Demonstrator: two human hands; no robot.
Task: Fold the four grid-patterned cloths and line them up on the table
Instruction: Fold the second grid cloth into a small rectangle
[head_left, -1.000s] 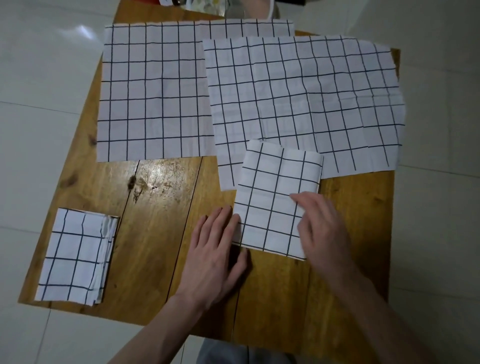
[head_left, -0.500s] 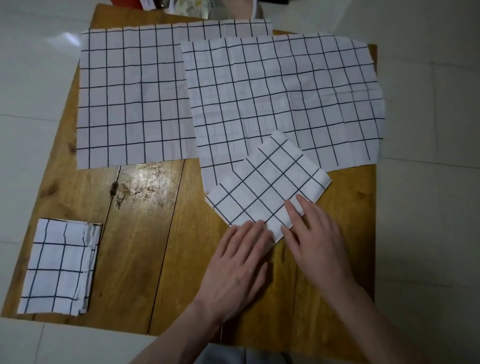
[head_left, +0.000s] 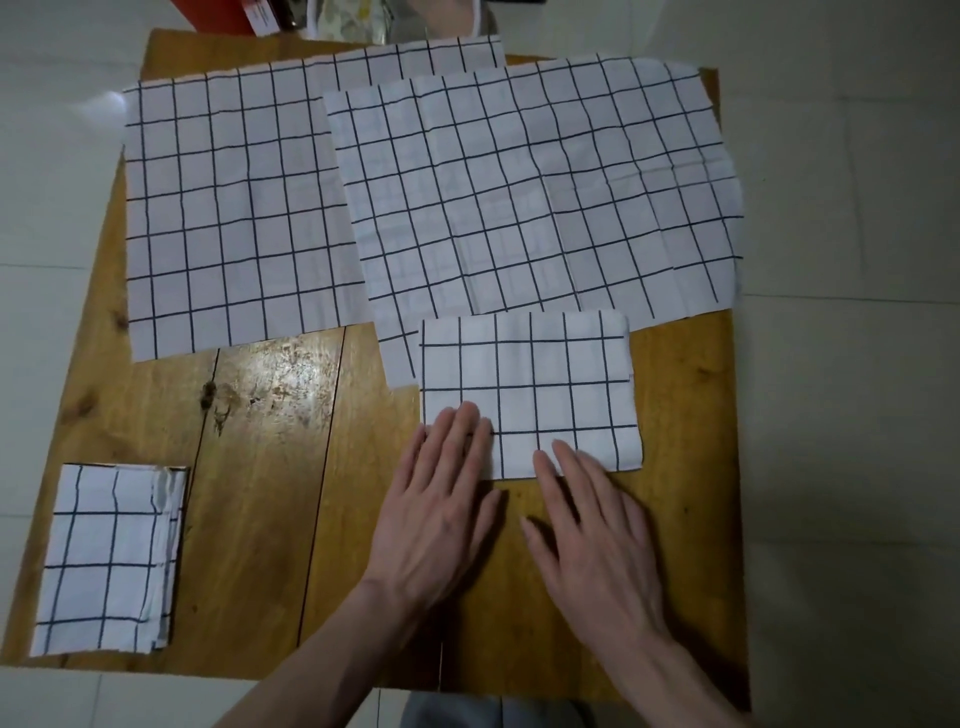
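A partly folded grid cloth lies as a wide rectangle at the table's near middle. My left hand lies flat with its fingertips on the cloth's near left corner. My right hand lies flat too, fingertips touching the cloth's near edge. A small folded grid cloth sits at the near left corner of the table. Two unfolded grid cloths are spread at the back: one on the left, and one on the right overlapping it and lying under the folded rectangle's far edge.
The wooden table has bare wood between the folded cloths. A red box and other items stand beyond the far edge. Pale floor tiles surround the table.
The partly folded cloth has been turned clockwise from upright, through a diagonal, to lie wide. Both hands stayed flat at its near edge.
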